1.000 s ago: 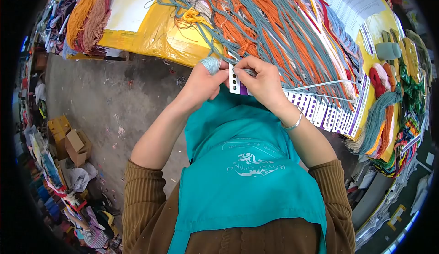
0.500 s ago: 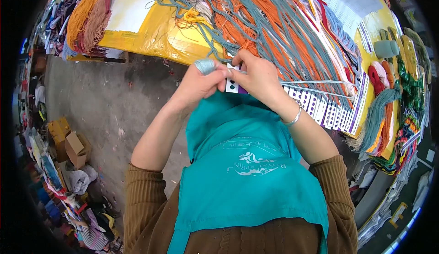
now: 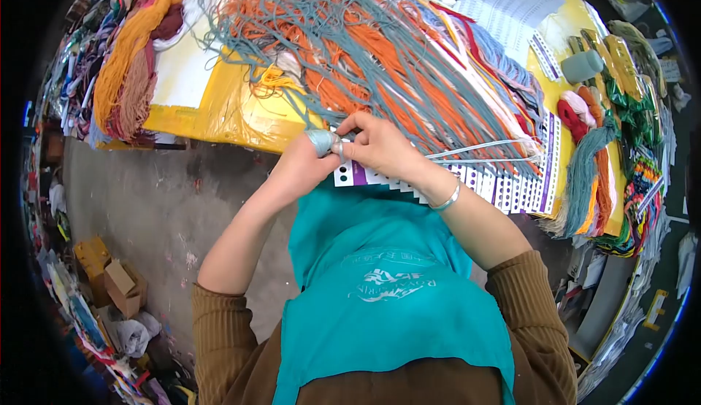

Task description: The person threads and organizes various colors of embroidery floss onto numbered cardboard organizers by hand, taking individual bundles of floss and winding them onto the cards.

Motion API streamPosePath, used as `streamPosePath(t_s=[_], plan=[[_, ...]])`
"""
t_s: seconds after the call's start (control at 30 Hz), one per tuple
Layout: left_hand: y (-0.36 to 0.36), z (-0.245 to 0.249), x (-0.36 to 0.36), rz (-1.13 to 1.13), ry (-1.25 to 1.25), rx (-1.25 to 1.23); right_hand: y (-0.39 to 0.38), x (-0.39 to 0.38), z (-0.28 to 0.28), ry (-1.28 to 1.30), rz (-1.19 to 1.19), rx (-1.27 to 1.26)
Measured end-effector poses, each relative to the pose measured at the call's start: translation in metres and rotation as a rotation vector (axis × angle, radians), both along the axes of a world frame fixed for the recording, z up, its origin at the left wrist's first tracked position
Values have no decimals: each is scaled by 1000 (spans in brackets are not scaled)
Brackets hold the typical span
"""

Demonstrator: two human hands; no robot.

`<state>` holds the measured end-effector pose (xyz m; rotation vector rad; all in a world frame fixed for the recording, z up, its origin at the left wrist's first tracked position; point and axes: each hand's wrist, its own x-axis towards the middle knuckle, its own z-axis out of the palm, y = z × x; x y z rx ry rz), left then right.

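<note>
My left hand [image 3: 301, 169] is closed at the table's front edge, with pale blue thread [image 3: 319, 141] wrapped thickly around a finger. Its fingertips meet those of my right hand [image 3: 381, 148], which pinches the same thread; the exact pinch point is small and partly hidden. Pale blue strands [image 3: 478, 147] stretch from under my right hand toward the right end of the row. Beneath my hands lies a white and purple card with punched holes [image 3: 343, 174], one of several overlapping cards. Orange and grey-teal threads [image 3: 380, 62] fan out behind them.
Skeins of orange and brown thread [image 3: 117, 55] hang over the yellow table's [image 3: 237, 124] left side. To the right are a grey-green cylinder [image 3: 582, 66], more skeins [image 3: 584, 168] and a printed sheet [image 3: 504, 4]. Cardboard boxes [image 3: 124, 287] stand on the floor at left.
The view has shifted, so the table sits lower and further left. My hands stay together at the card edge; my left fingers have turned slightly, and the thread wrap now touches my right fingertips.
</note>
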<state>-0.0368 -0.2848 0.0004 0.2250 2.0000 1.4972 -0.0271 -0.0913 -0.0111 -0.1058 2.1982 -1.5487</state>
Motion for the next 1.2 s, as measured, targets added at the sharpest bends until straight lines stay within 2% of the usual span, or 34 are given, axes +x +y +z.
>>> streamPosePath(t_s=[0.1, 0.17, 0.27, 0.3, 0.33, 0.37, 0.4, 0.47, 0.57, 0.6, 0.63, 0.7, 0.77, 0.83, 0.9, 0.93, 1.03, 1.13, 1.2], plan=[[-18, -4, -15, 135, -647, 393, -5, 1, 5, 7, -28, 118], [-42, -4, -22, 157, -740, 517, -4, 0, 4, 70, 53, 228], [-105, 4, -52, 419, -681, 552, -5, 1, 10, 130, 102, 324], [-123, 13, -69, 560, -606, 583, -5, 1, 12, 125, 109, 325], [-136, 29, -83, 685, -485, 509, -4, 2, 14, 119, 117, 326], [-173, 21, -110, 535, -540, 729, -4, 2, 17, 113, 126, 326], [-186, 29, -125, 576, -525, 817, -5, 3, 19, 124, 128, 334], [-207, 31, -156, 669, -344, 957, -5, 3, 18, 133, 130, 340], [-210, 41, -170, 967, -12, 881, -6, 5, 17, 158, 120, 352], [-207, 33, -170, 995, 6, 840, -6, 6, 17, 169, 116, 357], [-204, 27, -165, 977, 9, 764, -5, 7, 17, 170, 110, 352], [-142, 42, -111, 943, 18, 609, -5, 7, 17, 174, 101, 337], [-120, 41, -71, 733, 89, 428, -5, 8, 6, 246, 71, 308], [-109, 22, -43, 662, 160, 350, -6, 9, 2, 271, 51, 287], [-81, 34, -9, 607, 107, 321, -6, 11, 4, 249, 40, 271], [-68, 39, 4, 580, 83, 306, -8, 12, 6, 211, 0, 184], [-44, 38, 29, 483, -142, 652, -17, 23, 16, 126, -109, -109], [-17, 31, 42, 361, -197, 770, -33, 38, 32, 86, -133, -416], [-3, 30, 47, 364, -166, 721, -46, 45, 18, 33, -187, -598]])
